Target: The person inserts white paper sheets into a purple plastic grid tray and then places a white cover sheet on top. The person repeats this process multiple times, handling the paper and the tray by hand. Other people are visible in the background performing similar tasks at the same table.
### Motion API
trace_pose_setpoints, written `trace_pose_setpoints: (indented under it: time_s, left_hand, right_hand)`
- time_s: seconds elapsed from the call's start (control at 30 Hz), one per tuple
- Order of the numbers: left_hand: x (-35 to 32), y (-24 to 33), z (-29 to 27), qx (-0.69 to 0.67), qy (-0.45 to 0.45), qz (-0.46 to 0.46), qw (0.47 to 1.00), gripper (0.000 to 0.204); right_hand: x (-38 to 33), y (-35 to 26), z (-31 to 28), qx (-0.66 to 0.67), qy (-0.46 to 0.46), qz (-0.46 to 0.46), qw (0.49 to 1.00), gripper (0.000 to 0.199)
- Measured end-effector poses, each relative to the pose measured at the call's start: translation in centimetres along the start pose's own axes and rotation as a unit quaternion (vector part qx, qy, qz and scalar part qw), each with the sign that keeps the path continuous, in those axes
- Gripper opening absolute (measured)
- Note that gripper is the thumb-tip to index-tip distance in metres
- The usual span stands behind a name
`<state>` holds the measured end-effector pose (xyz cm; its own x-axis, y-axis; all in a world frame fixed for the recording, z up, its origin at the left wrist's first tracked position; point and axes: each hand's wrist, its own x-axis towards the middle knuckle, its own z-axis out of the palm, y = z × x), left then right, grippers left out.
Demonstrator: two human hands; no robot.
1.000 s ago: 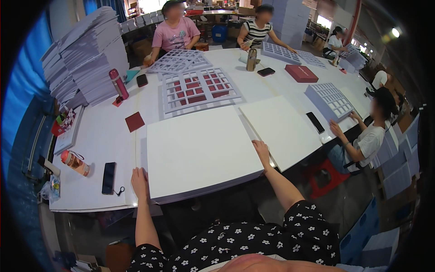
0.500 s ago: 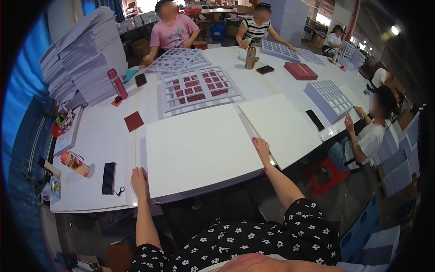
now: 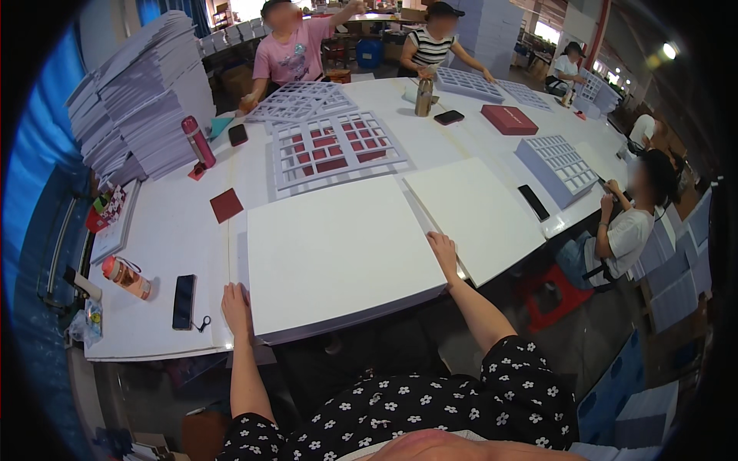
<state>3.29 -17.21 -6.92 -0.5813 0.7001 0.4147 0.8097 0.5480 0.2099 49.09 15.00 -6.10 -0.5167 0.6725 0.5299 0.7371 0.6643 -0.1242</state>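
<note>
Resting on a white table, both hands flank stacked white boards.

I count two big white boards under my two hands, four black phones, two red bottles plus one steel flask, two dark red squares, one red box and four lattice trays on the bench
</note>
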Motion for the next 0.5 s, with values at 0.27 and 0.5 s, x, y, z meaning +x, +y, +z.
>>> trace_pose_setpoints:
  time_s: [0.27,0.5]
  left_hand:
    - [-0.1,0.1,-0.2,0.001,0.005,0.000,1.000,0.035]
    - [0.0,-0.4,0.3,-0.002,-0.006,-0.003,1.000,0.038]
  right_hand:
    - [0.1,-0.3,-0.3,0.001,-0.005,-0.001,1.000,0.034]
    - [0.0,0.1,0.1,-0.002,0.003,-0.004,1.000,0.034]
